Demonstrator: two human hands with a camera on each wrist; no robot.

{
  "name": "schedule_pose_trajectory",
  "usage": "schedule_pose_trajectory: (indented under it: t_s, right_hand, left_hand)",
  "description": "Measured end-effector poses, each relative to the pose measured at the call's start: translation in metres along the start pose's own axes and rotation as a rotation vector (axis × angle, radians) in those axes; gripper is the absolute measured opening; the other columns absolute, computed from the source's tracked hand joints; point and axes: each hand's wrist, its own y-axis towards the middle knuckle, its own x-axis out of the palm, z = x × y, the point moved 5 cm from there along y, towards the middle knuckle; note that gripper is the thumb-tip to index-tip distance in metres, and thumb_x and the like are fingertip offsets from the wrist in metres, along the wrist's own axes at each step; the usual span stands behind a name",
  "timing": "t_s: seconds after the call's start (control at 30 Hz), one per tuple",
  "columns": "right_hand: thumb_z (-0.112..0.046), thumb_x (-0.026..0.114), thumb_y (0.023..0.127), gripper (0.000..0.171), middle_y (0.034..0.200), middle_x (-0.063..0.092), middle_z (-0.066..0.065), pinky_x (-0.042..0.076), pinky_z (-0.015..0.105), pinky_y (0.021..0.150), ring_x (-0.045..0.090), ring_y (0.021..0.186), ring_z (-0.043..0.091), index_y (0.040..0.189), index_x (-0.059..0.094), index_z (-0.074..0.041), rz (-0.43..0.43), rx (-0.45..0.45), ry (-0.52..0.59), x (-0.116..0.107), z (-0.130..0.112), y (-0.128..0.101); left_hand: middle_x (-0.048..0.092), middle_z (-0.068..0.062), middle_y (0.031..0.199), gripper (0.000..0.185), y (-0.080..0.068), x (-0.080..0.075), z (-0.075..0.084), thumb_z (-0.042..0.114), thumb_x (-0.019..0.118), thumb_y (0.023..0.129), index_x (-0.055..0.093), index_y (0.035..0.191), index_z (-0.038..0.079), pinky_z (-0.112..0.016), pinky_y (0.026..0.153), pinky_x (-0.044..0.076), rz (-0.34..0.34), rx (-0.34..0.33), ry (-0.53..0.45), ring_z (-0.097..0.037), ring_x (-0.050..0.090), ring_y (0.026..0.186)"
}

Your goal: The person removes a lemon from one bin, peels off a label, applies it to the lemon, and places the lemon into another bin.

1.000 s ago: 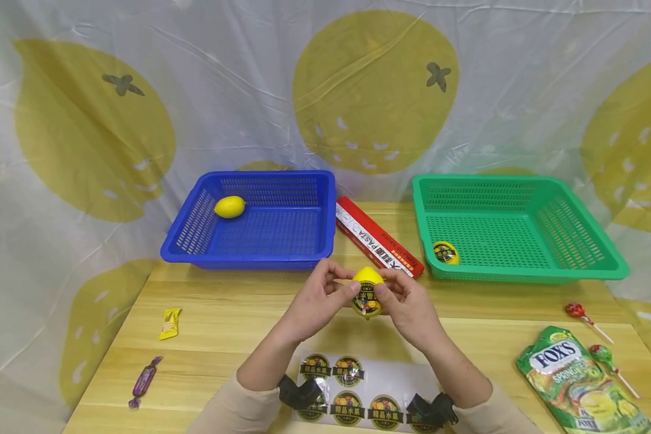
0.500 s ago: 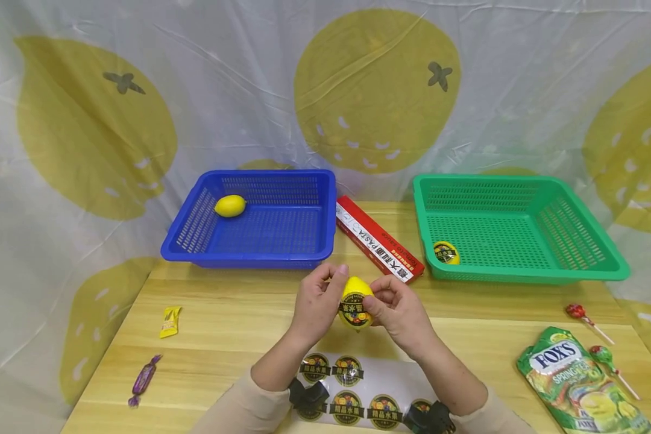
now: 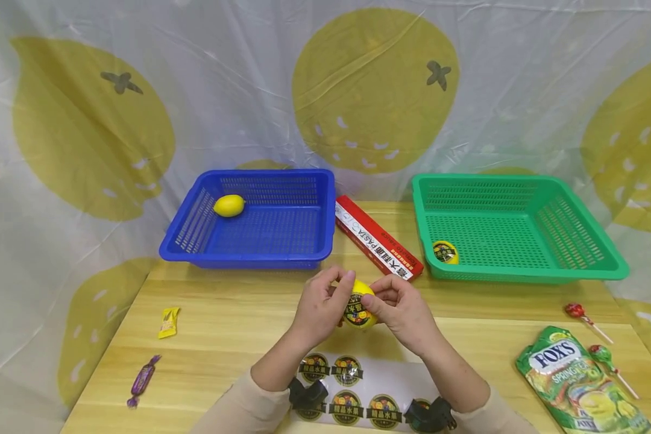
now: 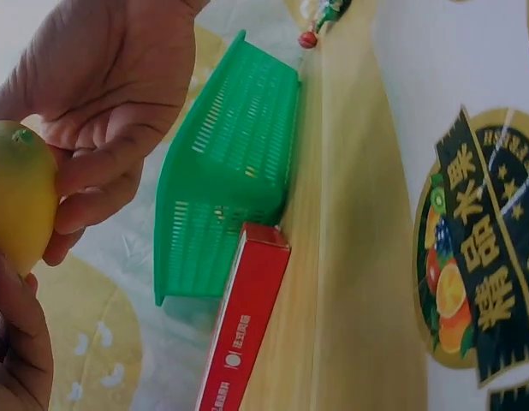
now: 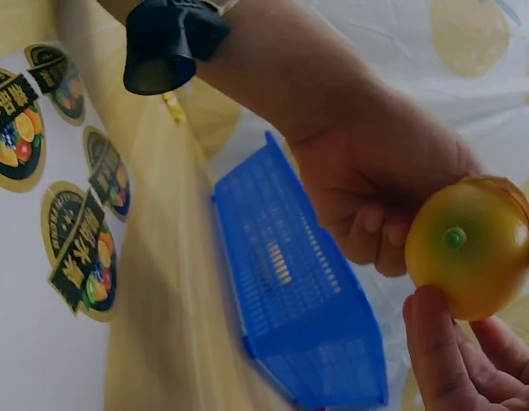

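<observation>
Both hands hold a yellow lemon [image 3: 364, 288] in the head view, raised above the table's middle. A round black-and-gold fruit sticker [image 3: 358, 310] lies on its near side. My left hand [image 3: 317, 310] grips it from the left, thumb along its side. From the right, my right hand [image 3: 404, 313] pinches it, thumb on the sticker's edge. The green-tipped end of the lemon [image 5: 470, 248] shows in the right wrist view. Below the hands lies a white sheet [image 3: 396, 374] of similar stickers [image 3: 347, 407], partly covered by the wrists.
A blue basket [image 3: 271, 258] at back left holds a plain lemon [image 3: 229, 205]. The green basket [image 3: 521, 276] at back right holds a stickered lemon [image 3: 446, 252]. Between them lies a red pasta box [image 3: 380, 238]. Wrapped candies [image 3: 143, 381], lollipops [image 3: 575, 310] and a FOX'S bag [image 3: 580, 380] flank the hands.
The hands have lowered slightly with the lemon. The lemon first shifted left and tilted, then came slightly back right; my left thumb has moved off the sticker to the lemon's side.
</observation>
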Motion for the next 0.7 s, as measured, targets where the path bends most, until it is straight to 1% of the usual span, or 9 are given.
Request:
schedule_pose_trajectory:
  t_s: [0.07,0.1,0.13,0.2,0.3,0.37,0.43,0.57,0.7]
  right_hand:
    - [-0.023,0.075,0.094,0.04,0.091,0.075,0.012,0.061,0.028,0.068,0.07,0.075,0.011,0.11,0.058,0.009,-0.035,-0.001,0.005,-0.004,0.0,0.002]
    - [-0.023,0.074,0.095,0.04,0.092,0.075,0.012,0.061,0.028,0.069,0.071,0.075,0.011,0.11,0.058,0.01,-0.051,0.0,0.01,-0.006,0.0,0.003]
    - [-0.024,0.073,0.096,0.041,0.093,0.076,0.012,0.061,0.029,0.069,0.071,0.076,0.011,0.111,0.057,0.011,-0.068,0.001,0.014,-0.009,0.0,0.003]
    - [-0.027,0.07,0.098,0.043,0.093,0.076,0.01,0.062,0.029,0.069,0.072,0.075,0.012,0.112,0.057,0.012,-0.099,0.0,0.012,-0.014,0.001,0.005]
    - [-0.031,0.066,0.1,0.046,0.089,0.074,0.005,0.061,0.029,0.067,0.071,0.073,0.011,0.112,0.058,0.012,-0.118,-0.014,-0.012,-0.022,-0.001,0.006]
    - [-0.036,0.06,0.104,0.049,0.088,0.073,0.002,0.061,0.029,0.067,0.071,0.073,0.01,0.113,0.058,0.012,-0.113,-0.017,-0.026,-0.026,-0.001,0.007]
    - [-0.043,0.05,0.107,0.056,0.087,0.072,0.002,0.061,0.028,0.066,0.07,0.073,0.01,0.116,0.057,0.011,-0.08,-0.007,-0.028,-0.028,-0.003,0.007]
    - [-0.045,0.033,0.111,0.057,0.08,0.065,0.01,0.054,0.025,0.053,0.06,0.059,0.012,0.122,0.055,0.006,-0.002,-0.005,-0.073,-0.027,-0.005,0.005]
    - [-0.044,0.05,0.106,0.041,0.085,0.065,0.013,0.048,0.025,0.054,0.054,0.062,0.014,0.122,0.062,-0.007,0.089,-0.039,-0.32,-0.02,-0.007,0.003]
  left_hand:
    - [0.061,-0.012,0.077,0.039,0.002,-0.002,0.0,0.036,0.047,0.109,0.066,0.088,0.009,-0.032,0.041,0.051,-0.019,0.0,0.024,-0.012,0.055,0.045]
    - [0.062,-0.01,0.08,0.038,0.003,-0.004,0.0,0.036,0.045,0.11,0.068,0.094,0.01,-0.033,0.043,0.052,-0.052,0.002,0.032,-0.014,0.056,0.047]
    - [0.065,-0.01,0.085,0.035,0.003,-0.004,0.001,0.036,0.046,0.109,0.07,0.101,0.011,-0.035,0.047,0.055,-0.099,0.01,0.037,-0.018,0.059,0.052]
    - [0.067,-0.008,0.108,0.027,0.002,-0.005,0.003,0.033,0.054,0.107,0.068,0.121,0.015,-0.035,0.059,0.059,-0.226,0.031,0.049,-0.022,0.065,0.069]
    - [0.057,-0.007,0.137,0.046,-0.002,-0.003,0.008,0.021,0.066,0.1,0.056,0.144,0.017,-0.034,0.079,0.062,-0.424,0.063,0.005,-0.026,0.067,0.094]
    - [0.054,-0.009,0.142,0.055,-0.004,0.0,0.01,0.015,0.073,0.094,0.053,0.145,0.017,-0.031,0.086,0.061,-0.48,0.053,-0.036,-0.024,0.065,0.101]
    - [0.053,-0.01,0.138,0.056,-0.004,0.002,0.011,0.01,0.076,0.091,0.053,0.142,0.017,-0.03,0.085,0.062,-0.455,0.027,-0.081,-0.022,0.067,0.1]
    - [0.054,-0.012,0.133,0.057,-0.003,0.008,0.008,0.005,0.08,0.087,0.05,0.134,0.017,-0.03,0.077,0.063,-0.308,-0.013,-0.143,-0.019,0.073,0.094]
    - [0.051,-0.018,0.132,0.055,-0.005,0.018,0.005,0.007,0.08,0.087,0.046,0.129,0.013,-0.028,0.073,0.062,-0.244,-0.021,-0.178,-0.018,0.076,0.089]
